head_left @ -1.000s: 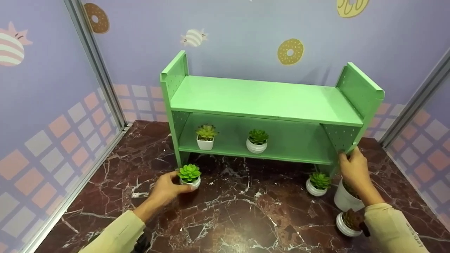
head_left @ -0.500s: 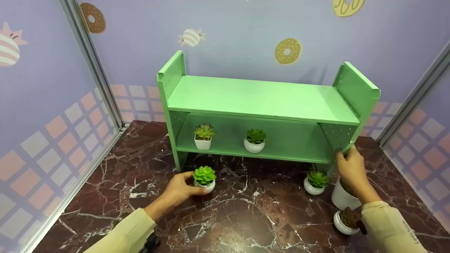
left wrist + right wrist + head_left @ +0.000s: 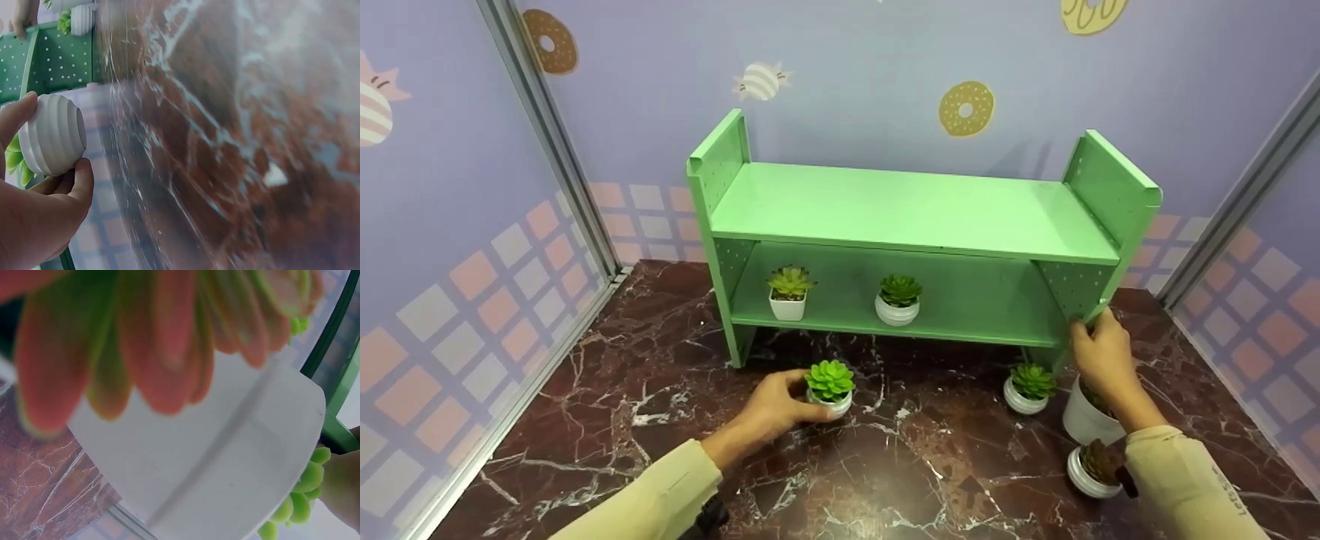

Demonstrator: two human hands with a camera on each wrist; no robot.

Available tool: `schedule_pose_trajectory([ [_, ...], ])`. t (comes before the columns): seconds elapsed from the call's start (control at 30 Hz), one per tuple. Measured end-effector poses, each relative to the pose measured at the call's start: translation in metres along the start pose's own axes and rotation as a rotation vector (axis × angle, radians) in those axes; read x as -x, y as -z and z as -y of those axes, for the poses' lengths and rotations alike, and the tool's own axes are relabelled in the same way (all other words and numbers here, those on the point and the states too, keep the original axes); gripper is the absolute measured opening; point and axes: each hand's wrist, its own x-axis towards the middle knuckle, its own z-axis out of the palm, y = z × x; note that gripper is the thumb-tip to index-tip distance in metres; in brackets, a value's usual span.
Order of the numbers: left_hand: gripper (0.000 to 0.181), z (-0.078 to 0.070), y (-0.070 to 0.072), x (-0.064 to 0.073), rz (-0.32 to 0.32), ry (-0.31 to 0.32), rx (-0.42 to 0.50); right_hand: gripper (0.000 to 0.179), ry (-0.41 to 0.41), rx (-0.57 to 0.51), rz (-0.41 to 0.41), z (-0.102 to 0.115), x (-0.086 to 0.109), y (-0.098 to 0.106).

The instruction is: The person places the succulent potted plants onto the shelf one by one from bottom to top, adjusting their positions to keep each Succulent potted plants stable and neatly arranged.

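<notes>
My left hand (image 3: 780, 406) pinches the white ribbed pot of a small bright green succulent (image 3: 830, 382) between thumb and fingers, just in front of the shelf. The same white pot (image 3: 55, 135) shows sideways in the left wrist view, leaves partly hidden behind the hand. At the right, my right hand (image 3: 1105, 358) grips the front edge of the green shelf's (image 3: 915, 214) side panel. On the lower board stand a square-potted succulent (image 3: 788, 292) and a round-potted dark green one (image 3: 898, 300); the top board is bare.
By the shelf's right foot, a round-potted green succulent (image 3: 1027, 390), a large white pot (image 3: 1086, 420) and a reddish-brown succulent (image 3: 1096, 472) stand on the marble table (image 3: 885, 480). The right forearm partly covers the large pot. Patterned wall panels (image 3: 870, 75) enclose the back and sides.
My left hand has carried the bright green succulent rightward from beside the shelf's left foot. The right hand keeps its grip on the side panel. The whole head view has shifted slightly.
</notes>
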Motion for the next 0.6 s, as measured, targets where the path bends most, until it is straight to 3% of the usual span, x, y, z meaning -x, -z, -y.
schedule_pose_trajectory([
  [0.23,0.07,-0.004,-0.013,-0.003,0.037,-0.062,0.024,0.035,-0.006,0.001,0.019,0.002,-0.001,0.001],
  [0.6,0.071,-0.023,-0.037,-0.01,0.097,-0.082,0.048,0.036,-0.012,-0.006,0.027,0.002,0.0,0.002],
])
